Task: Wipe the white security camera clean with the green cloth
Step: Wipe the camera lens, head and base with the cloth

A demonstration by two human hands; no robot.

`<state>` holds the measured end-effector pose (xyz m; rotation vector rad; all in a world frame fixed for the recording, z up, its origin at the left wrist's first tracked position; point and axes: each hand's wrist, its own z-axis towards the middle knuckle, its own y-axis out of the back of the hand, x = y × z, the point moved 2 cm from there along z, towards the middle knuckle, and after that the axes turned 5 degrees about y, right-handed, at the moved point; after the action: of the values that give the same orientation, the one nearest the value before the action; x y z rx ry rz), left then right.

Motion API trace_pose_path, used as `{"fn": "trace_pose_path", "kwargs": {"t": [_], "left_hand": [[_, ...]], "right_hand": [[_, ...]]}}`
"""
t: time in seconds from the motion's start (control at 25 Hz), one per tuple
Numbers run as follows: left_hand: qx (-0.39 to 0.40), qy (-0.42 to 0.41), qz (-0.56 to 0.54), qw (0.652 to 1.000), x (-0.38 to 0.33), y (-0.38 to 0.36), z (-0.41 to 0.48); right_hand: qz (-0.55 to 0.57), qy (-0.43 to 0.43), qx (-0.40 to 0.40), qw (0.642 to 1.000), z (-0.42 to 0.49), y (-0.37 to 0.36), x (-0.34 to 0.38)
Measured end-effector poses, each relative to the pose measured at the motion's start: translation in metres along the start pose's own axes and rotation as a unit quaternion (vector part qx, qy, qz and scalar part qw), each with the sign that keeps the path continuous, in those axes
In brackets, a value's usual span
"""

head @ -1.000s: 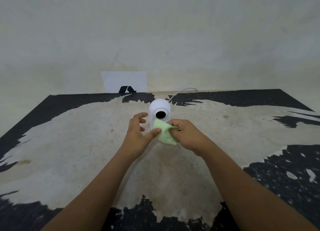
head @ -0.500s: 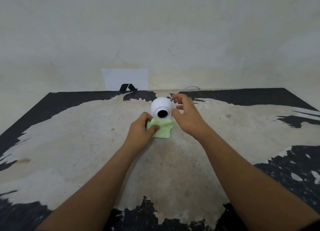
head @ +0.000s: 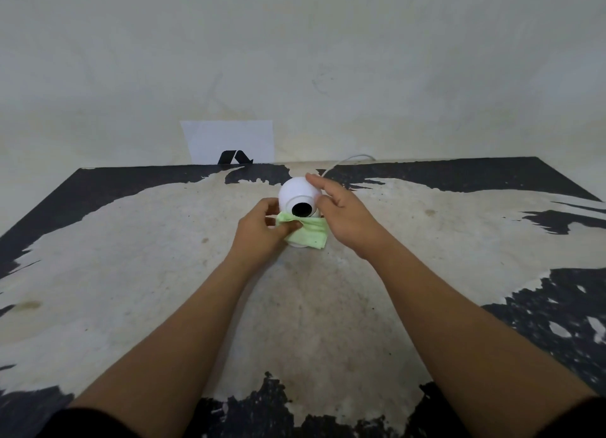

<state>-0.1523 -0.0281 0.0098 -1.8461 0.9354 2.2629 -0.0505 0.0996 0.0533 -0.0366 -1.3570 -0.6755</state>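
The white security camera (head: 296, 192) stands on the worn table (head: 164, 273), its round head with a black lens facing me. The green cloth (head: 310, 232) is draped over the front of its base, just under the lens. My left hand (head: 262, 232) pinches the cloth's left end against the base. My right hand (head: 344, 218) rests on the right side of the camera head, fingertips on its top, thumb at the side. Most of the base is hidden by the cloth and my hands.
A white cable (head: 347, 160) runs from behind the camera toward the wall. A white sheet with a black mark (head: 229, 142) leans against the wall at the table's far edge. The tabletop is pale with black peeling patches.
My right hand let go of the cloth and rose to the camera head. My left hand took the cloth alone and brought it against the base under the lens.
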Motion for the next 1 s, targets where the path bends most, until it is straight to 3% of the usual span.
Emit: {"fn": "trace_pose_path", "kwargs": {"t": [0.36, 0.76, 1.0], "left_hand": [[-0.043, 0.0, 0.021, 0.999, -0.008, -0.023, -0.004], [0.051, -0.062, 0.086, 0.993, 0.006, 0.012, 0.006], [-0.019, -0.007, 0.098, 0.995, 0.0, -0.014, -0.004]], "right_hand": [[0.01, 0.008, 0.004, 1.0, 0.003, 0.003, -0.003], [0.026, -0.008, 0.016, 0.999, 0.01, 0.008, -0.008], [0.012, -0.008, 0.022, 1.0, 0.012, 0.011, -0.008]]}}
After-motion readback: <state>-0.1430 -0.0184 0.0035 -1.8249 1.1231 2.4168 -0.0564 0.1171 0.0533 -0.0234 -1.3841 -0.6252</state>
